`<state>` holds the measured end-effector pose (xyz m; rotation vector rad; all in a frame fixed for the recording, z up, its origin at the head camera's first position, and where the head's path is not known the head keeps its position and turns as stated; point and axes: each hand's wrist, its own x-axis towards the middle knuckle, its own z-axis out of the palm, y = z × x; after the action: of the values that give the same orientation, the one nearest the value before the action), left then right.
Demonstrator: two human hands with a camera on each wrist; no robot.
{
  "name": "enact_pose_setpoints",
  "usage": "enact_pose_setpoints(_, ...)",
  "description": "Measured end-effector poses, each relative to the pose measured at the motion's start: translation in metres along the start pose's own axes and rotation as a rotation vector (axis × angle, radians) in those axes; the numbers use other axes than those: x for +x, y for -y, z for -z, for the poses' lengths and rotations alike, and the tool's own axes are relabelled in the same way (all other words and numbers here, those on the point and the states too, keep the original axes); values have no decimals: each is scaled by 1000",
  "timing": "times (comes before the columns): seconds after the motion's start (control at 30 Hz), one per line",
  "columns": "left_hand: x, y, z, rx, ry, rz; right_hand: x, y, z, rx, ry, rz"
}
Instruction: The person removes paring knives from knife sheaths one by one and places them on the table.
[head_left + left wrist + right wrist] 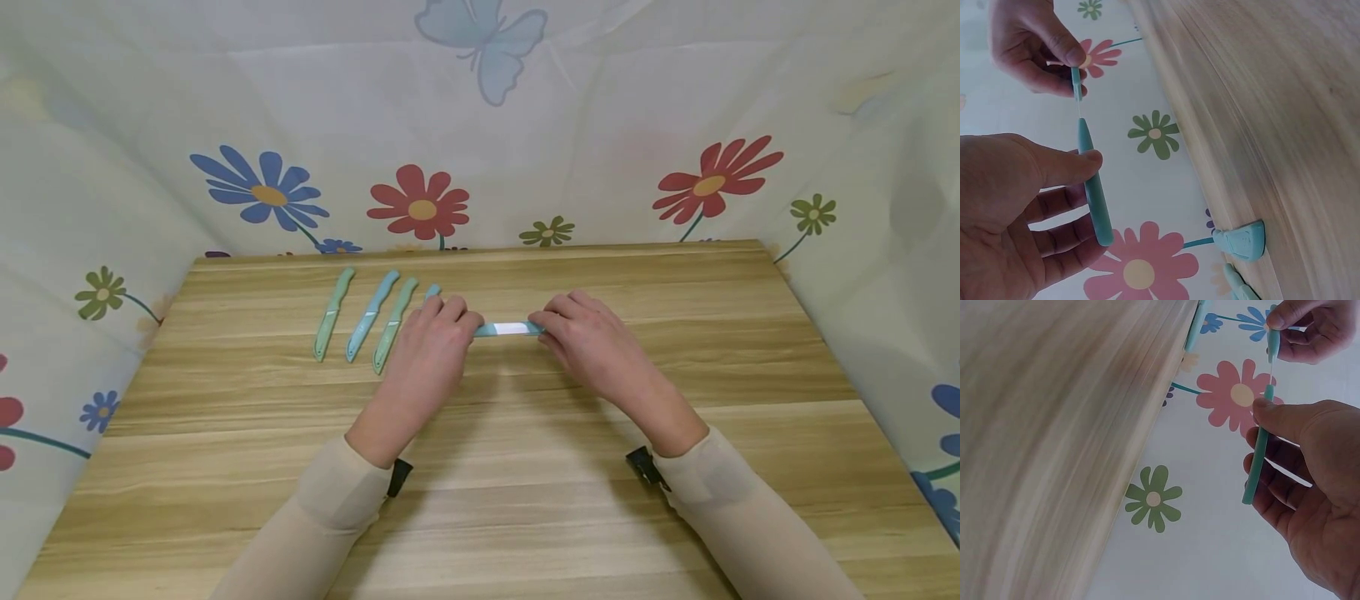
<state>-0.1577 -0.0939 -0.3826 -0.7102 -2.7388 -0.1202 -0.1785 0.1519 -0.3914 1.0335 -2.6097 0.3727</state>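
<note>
Mid-frame, we see a person's left hand [429,350] and right hand [596,342] gripping opposite ends of a blue knife [512,328]; left of centre, more knives [372,314] lie on a wooden table [517,475].

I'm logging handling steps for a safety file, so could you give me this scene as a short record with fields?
Held item: blue-green knife, a pale stretch of blade bare between its coloured ends
Left hand: grips one coloured end
Right hand: grips the other coloured end
Lying on table: green knife, blue knife, second green knife, slanted side by side, left of the left hand
Partly hidden: blue end of another item, behind the left hand
Surface: wood-grain table
Backdrop: white sheet with flowers
</note>
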Motion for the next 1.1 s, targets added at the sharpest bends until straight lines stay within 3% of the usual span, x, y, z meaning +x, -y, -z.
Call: enact_pose_setpoints(1.1, 0, 2, 0, -12, 9, 23, -1, -1, 2, -10, 10, -16)
